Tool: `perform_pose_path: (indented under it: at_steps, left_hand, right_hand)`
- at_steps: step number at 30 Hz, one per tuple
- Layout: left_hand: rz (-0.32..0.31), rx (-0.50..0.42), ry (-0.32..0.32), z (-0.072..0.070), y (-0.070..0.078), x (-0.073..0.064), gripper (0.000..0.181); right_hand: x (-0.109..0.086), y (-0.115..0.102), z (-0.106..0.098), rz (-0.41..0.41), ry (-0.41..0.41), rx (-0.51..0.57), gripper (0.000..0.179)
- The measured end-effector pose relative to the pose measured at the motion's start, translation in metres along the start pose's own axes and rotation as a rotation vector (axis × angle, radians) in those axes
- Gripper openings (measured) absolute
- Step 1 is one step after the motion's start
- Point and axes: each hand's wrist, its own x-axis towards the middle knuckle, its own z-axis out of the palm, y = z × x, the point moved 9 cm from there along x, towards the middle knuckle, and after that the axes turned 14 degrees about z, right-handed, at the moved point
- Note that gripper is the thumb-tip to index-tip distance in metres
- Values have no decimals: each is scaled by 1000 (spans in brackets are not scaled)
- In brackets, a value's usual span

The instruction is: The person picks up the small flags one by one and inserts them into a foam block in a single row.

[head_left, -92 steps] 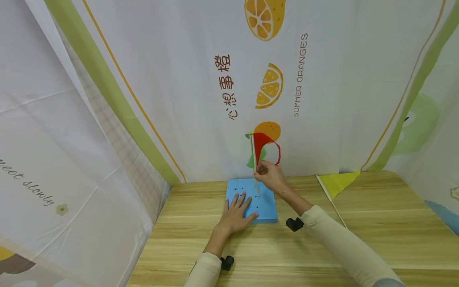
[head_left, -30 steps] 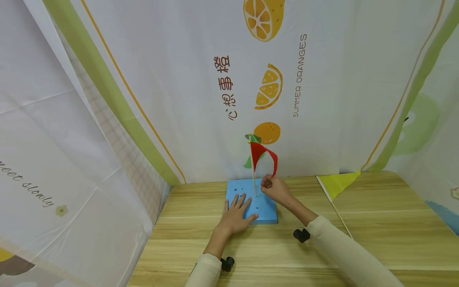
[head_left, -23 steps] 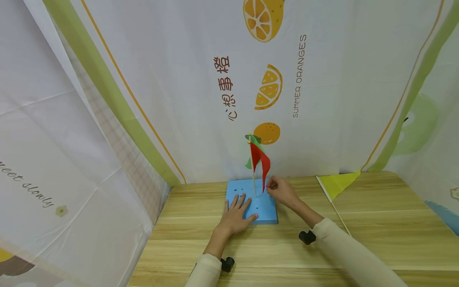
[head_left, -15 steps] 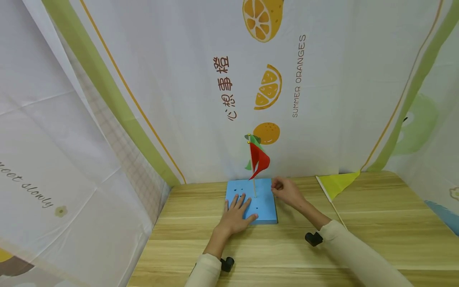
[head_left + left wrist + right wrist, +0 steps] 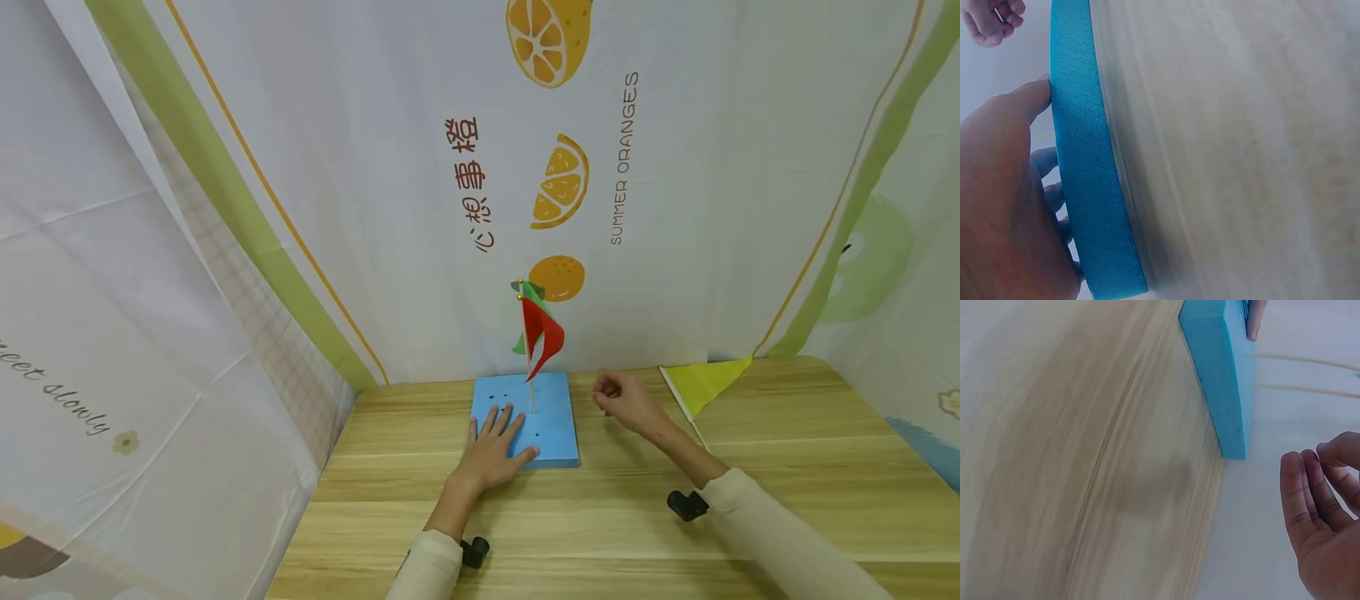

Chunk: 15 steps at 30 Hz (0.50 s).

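From here it looks as though setting the red flag (image 5: 552, 336) is done: it stands in the board (image 5: 557, 425), left of the right hand (image 5: 628, 406) and apart from it, with the green flag (image 5: 532, 292) just behind. If the yellow flag (image 5: 708, 382) comes next, I'd say the right hand must turn to its own right and pinch the stick, which lies partly behind that forearm. For now the right hand hangs in the air, loosely curled, thumb near fingertips, with nothing visible in its hold. The left hand (image 5: 488, 454) lies spread flat on the board, steadying it, I judge, below the flags.
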Motion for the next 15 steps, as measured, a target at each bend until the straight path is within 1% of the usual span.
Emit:
perform_pose_path:
  at_steps: [4,7,10,15]
  left_hand:
    - [1,-12,2,-2,1,-1,78]
    - [2,-9,2,-3,1,-1,77]
    - [6,-3,4,-2,2,-1,77]
    - [9,-5,8,-3,2,-1,77]
  right_hand:
    - [-4,5,-13,3,13,-12,12]
    - [-8,8,-26,7,50,-52,11]
    - [-13,14,-39,28,86,-82,11]
    - [-21,26,-54,76,76,-67,15]
